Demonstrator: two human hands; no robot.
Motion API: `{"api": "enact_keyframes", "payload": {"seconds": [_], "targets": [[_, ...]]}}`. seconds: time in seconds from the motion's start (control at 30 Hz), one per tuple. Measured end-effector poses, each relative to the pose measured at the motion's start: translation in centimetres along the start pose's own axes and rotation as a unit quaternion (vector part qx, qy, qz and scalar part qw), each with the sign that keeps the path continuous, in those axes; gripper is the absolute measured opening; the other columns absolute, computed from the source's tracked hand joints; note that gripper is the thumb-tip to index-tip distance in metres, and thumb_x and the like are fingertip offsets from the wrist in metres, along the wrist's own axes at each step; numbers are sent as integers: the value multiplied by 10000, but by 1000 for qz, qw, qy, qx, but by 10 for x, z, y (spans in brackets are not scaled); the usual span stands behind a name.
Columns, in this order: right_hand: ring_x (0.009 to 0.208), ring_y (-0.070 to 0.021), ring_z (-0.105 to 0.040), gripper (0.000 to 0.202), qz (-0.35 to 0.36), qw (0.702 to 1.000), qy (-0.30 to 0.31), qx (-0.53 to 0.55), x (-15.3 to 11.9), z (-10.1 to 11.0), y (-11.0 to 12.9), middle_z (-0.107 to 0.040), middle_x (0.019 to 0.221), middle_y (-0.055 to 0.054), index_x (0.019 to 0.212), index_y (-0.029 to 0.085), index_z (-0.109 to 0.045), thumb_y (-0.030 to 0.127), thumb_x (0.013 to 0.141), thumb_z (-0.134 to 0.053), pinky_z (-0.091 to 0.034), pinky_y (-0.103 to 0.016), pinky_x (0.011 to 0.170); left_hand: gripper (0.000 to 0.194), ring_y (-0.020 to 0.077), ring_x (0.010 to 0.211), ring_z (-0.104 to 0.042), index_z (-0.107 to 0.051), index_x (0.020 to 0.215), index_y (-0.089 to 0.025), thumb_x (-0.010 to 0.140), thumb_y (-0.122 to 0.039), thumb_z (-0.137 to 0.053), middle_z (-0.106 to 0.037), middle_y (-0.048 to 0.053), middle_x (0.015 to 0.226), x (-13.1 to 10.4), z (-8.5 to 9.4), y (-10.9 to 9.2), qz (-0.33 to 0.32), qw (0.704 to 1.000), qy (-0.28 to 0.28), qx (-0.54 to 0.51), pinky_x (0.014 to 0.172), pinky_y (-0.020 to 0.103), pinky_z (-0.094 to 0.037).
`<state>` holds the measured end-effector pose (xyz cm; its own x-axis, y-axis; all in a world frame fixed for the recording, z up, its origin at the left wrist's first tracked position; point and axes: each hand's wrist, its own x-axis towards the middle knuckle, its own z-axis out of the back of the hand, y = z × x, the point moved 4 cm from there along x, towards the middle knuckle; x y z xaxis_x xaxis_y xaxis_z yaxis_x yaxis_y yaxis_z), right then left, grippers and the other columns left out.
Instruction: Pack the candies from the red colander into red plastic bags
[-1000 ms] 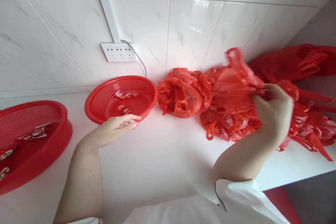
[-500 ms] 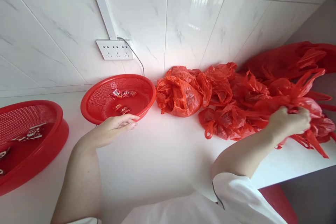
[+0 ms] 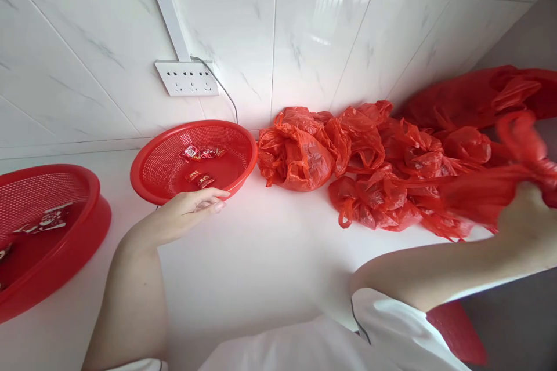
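My left hand (image 3: 194,208) lies at the front rim of a red perforated plastic basket (image 3: 148,177), its fingers stretched out and loosely bent, gripping nothing that I can see. A few small wrapped snack packets (image 3: 200,178) lie on the basket's floor. At the right edge of the view, my right hand (image 3: 528,220) is closed on a red plastic bag (image 3: 474,191), which stretches left towards the pile. The fingers are partly hidden and blurred. Other tied red plastic bags (image 3: 300,156) lie heaped to the left of it.
A second red basket (image 3: 93,214) with wrapped packets (image 3: 50,219) stands at the left. Behind the white counter (image 3: 270,255) rises a tiled wall carrying a socket panel (image 3: 187,78) and a thin cable (image 3: 226,93). Something red (image 3: 456,330) shows below the counter's right edge.
My right hand has moved right to the edge of the view, pulling a red plastic bag away from the pile. My left hand has stayed at the basket rim.
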<state>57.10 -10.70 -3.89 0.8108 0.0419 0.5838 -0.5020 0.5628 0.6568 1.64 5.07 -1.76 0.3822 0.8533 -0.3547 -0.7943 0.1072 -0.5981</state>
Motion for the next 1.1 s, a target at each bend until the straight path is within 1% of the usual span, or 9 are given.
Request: {"api": "enact_keyframes", "payload": {"seconds": [0.07, 0.1, 0.2, 0.3, 0.57, 0.7, 0.97, 1.03, 1.1], "targets": [[1175, -294, -551, 387, 14, 997, -69, 5, 2, -19, 19, -614, 1213, -148, 1167, 302, -588, 225, 795, -517, -416, -538, 970, 451, 239, 1207, -577, -589, 1241, -414, 871, -641, -466, -640, -38, 1277, 1, -1, 1, 3, 1000, 2, 3, 1008, 352, -466], [1255, -307, -496, 469, -3, 999, -48, 0, 2, -35, 22, -552, 1326, -158, 1246, 279, -561, 226, 780, -553, -397, -540, 1005, 450, 241, 1209, -574, -591, 1240, -416, 870, -641, -466, -638, -39, 1281, 1, -1, 1, 4, 1000, 2, 4, 1010, 358, -463], [1437, -395, -224, 981, -99, 979, 177, -10, -6, -96, 14, -198, 1594, -174, 1535, 220, -205, 285, 698, -714, -247, -623, 1112, 443, 243, 1211, -571, -595, 1233, -421, 869, -639, -468, -638, -45, 1281, 1, -2, 0, 7, 1000, 4, 6, 1009, 365, -459], [1460, -367, -184, 1060, -130, 970, 204, -5, -13, -124, 4, -118, 1617, -163, 1556, 200, -102, 262, 700, -724, -160, -596, 1161, 434, 243, 1214, -567, -595, 1227, -420, 871, -635, -470, -638, -45, 1278, 1, -2, -1, 7, 1000, 9, 4, 1008, 370, -454], [1456, -380, -192, 726, -175, 980, 91, -11, -15, -119, 4, -198, 1584, -202, 1392, 230, -374, 282, 730, -667, -164, -640, 1123, 485, 282, 1203, -570, -587, 1253, -365, 875, -636, -449, -630, 16, 1277, 1, -2, 0, 0, 1000, 12, 4, 1000, 415, -452], [1462, -372, -175, 547, -157, 987, 27, -3, -14, -112, 2, -179, 1559, -253, 1303, 239, -374, 328, 807, -590, -147, -630, 1116, 470, 275, 1203, -569, -589, 1246, -375, 875, -629, -449, -631, 7, 1276, 1, -2, -1, 1, 1000, 12, 8, 982, 406, -463], [1436, -369, -259, 389, -119, 992, -34, -32, -9, -110, 13, -270, 1530, -207, 1181, 283, -427, 252, 815, -554, -217, -663, 1073, 486, 273, 1204, -573, -582, 1265, -362, 877, -624, -450, -634, 13, 1284, 3, -4, 0, -4, 1000, 12, 15, 976, 395, -466], [1450, -380, -219, 461, -128, 991, -26, -28, -9, -114, 11, -198, 1563, -208, 1256, 293, -401, 268, 824, -559, -200, -657, 1084, 474, 267, 1213, -568, -579, 1262, -380, 880, -627, -448, -634, -3, 1287, 2, -4, 0, 0, 1000, 14, 17, 987, 397, -461], [1468, -376, -165, 730, -158, 987, -27, -34, -8, -119, 4, -85, 1582, -251, 1417, 256, -243, 281, 790, -615, -201, -600, 1117, 461, 263, 1220, -565, -578, 1257, -400, 881, -632, -444, -632, -20, 1292, 0, -2, 0, 9, 1000, 12, 21, 998, 400, -459]]}}
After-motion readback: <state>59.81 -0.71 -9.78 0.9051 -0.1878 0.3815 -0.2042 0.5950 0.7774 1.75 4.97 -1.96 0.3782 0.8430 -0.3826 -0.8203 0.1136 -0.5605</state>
